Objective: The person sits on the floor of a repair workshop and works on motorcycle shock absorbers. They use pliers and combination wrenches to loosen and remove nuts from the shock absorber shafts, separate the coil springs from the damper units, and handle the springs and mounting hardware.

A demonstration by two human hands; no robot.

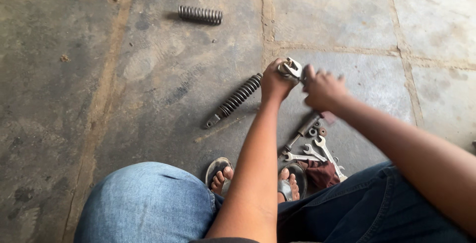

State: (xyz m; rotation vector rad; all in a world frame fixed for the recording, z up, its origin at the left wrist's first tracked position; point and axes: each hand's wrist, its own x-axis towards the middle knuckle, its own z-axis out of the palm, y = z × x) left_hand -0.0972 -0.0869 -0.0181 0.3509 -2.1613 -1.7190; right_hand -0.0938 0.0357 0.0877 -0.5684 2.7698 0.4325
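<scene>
Partly blurred right hand (323,89)

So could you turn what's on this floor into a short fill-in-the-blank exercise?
1. The left hand grips one end of a shock absorber wound with a black ____.
2. The loose spring lies on the stone ____.
3. The wrenches lie beside the person's ____.

Missing words: spring; floor; feet
</scene>
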